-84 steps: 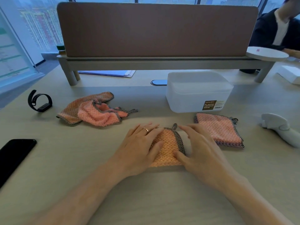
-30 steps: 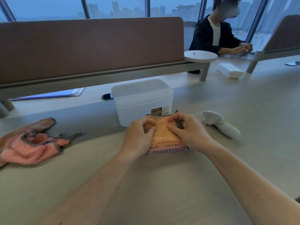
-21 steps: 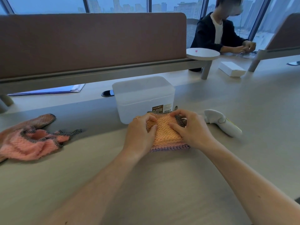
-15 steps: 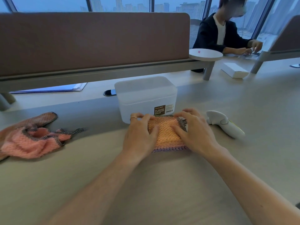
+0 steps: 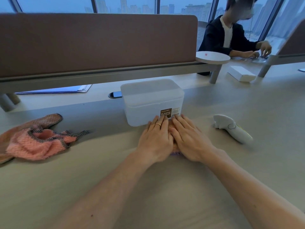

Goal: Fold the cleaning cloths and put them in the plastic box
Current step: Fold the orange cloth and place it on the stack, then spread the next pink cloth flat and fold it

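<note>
Pressing down on the folded cloths (image 5: 175,152) with the left hand (image 5: 156,139) and the right hand (image 5: 188,138), side by side, palms down, with straight fingers, not curled round anything. Covering nearly all of the little pile, with only a bit of orange showing between the hands and a purple edge near the wrists. Lying on the worktop (image 5: 165,187), right up against the front of the plastic box (image 5: 151,100), with fingertips up by its brown label. Shut with its lid on. Off to the left, well apart, a messy heap of pink cloths (image 5: 36,141), not folded yet. To the right of the hands, a white gadget (image 5: 231,129). Behind the box, a long brown screen (image 5: 99,43)
</note>
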{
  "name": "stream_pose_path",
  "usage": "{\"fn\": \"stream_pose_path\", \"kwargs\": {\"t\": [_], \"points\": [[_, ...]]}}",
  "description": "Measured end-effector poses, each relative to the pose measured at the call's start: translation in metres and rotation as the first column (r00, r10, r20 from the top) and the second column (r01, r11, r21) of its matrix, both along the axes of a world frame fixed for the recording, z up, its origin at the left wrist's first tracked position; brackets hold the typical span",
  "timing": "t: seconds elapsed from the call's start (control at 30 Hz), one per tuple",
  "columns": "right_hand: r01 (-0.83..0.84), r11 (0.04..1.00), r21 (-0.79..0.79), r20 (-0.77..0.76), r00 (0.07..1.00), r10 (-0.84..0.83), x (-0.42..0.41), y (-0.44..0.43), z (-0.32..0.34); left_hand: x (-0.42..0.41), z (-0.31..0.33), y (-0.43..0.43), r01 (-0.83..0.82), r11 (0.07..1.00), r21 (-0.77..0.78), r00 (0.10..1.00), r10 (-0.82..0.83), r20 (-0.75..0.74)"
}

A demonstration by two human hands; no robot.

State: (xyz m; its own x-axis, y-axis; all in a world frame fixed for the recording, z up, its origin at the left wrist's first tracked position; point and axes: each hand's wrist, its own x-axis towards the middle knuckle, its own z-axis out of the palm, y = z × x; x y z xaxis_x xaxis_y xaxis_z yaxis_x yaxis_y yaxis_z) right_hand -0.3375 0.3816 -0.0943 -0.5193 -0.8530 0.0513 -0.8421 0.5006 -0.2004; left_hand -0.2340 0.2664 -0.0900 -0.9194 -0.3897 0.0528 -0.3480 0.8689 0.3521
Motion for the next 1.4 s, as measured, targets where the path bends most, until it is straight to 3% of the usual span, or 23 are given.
{"fn": "stream_pose_path", "kwargs": {"t": [0.13,0.23,0.37,0.47,0.53,0.63,0.77,1.0,1.1,1.17,1.27,1.33,1.4], "points": [[0.055,0.998,0.016,0.052,0.997,-0.056,0.012,0.006,0.000,0.003,-0.009,-0.002,0.010,1.000,0.024,1.000,-0.010,0.006],[0.062,0.997,0.038,0.043,0.997,-0.064,0.013,0.007,0.006,0.019,0.003,-0.008,0.044,0.996,0.074,0.993,-0.036,-0.109],[0.058,0.981,-0.183,-0.090,0.993,-0.076,0.030,0.003,0.028,0.092,0.027,-0.045,0.072,0.982,0.174,0.940,-0.009,-0.341],[-0.102,0.944,-0.314,-0.240,0.970,0.025,0.059,-0.025,0.042,0.157,0.029,-0.100,-0.157,0.987,0.027,0.886,0.153,-0.437],[-0.234,0.914,-0.332,-0.256,0.955,0.151,0.082,-0.051,0.042,0.194,0.030,-0.136,-0.367,0.929,-0.037,0.845,0.317,-0.431],[-0.327,0.902,-0.282,-0.171,0.942,0.288,0.113,-0.090,0.029,0.243,0.027,-0.175,-0.525,0.840,-0.136,0.821,0.458,-0.340],[-0.359,0.896,-0.263,-0.021,0.930,0.366,0.153,-0.135,0.008,0.275,0.013,-0.182,-0.477,0.869,-0.130,0.870,0.445,-0.214],[-0.331,0.891,-0.311,0.135,0.913,0.386,0.192,-0.184,-0.009,0.268,0.018,-0.185,-0.397,0.911,-0.108,0.871,0.338,-0.356],[-0.285,0.888,-0.360,0.151,0.922,0.357,0.192,-0.194,0.002,0.260,0.042,-0.178,-0.393,0.920,-0.008,0.803,0.339,-0.491],[-0.204,0.837,-0.508,0.227,0.905,0.359,0.191,-0.196,0.019,0.253,0.063,-0.173,-0.410,0.909,0.073,0.742,0.379,-0.553],[-0.069,0.775,-0.629,0.454,0.776,0.438,0.188,-0.196,0.059,0.249,0.090,-0.169,-0.393,0.903,0.173,0.710,0.418,-0.567],[-0.098,0.710,-0.697,0.399,0.769,0.499,0.178,-0.195,0.088,0.252,0.107,-0.166,-0.318,0.912,0.259,0.720,0.410,-0.560],[-0.110,0.681,-0.724,0.446,0.678,0.584,0.166,-0.191,0.114,0.258,0.120,-0.164,-0.187,0.889,0.419,0.719,0.414,-0.558]]}}
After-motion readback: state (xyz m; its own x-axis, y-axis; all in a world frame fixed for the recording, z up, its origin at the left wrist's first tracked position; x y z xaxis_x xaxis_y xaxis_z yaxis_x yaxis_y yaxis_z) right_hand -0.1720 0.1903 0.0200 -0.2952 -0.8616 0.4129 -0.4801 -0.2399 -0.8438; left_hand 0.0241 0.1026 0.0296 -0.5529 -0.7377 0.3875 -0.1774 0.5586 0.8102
